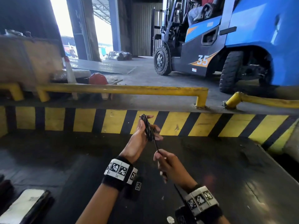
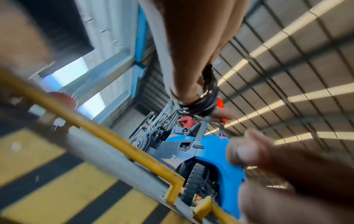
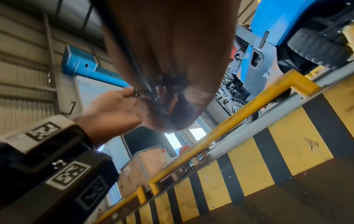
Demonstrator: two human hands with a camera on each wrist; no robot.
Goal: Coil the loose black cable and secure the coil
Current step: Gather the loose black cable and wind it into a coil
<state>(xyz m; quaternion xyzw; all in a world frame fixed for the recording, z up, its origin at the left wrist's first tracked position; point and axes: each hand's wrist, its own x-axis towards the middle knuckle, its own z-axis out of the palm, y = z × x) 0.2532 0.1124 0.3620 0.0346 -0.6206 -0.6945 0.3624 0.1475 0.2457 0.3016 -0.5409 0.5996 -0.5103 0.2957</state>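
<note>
The black cable coil point(image 1: 148, 128) is a bundle of several loops lying across my left hand point(image 1: 139, 135), held up in front of the striped curb. The thumb and fingers grip the bundle. In the left wrist view the loops of the coil point(image 2: 204, 104) wrap round the fingertips. A single free strand point(image 1: 156, 145) runs down from the coil to my right hand point(image 1: 167, 164), which pinches it just below. The strand point(image 3: 137, 71) runs along my right hand's fingers in the right wrist view. Its tail point(image 1: 178, 192) trails past my right wrist.
A yellow-and-black striped curb point(image 1: 178, 123) and a yellow guard rail point(image 1: 123, 89) stand ahead. Beyond them is a blue forklift point(image 1: 242, 46). A wooden crate point(image 1: 29, 60) and a red helmet point(image 1: 97, 78) sit at the left. A pale flat object point(image 1: 22, 206) lies on the dark floor point(image 1: 226, 175).
</note>
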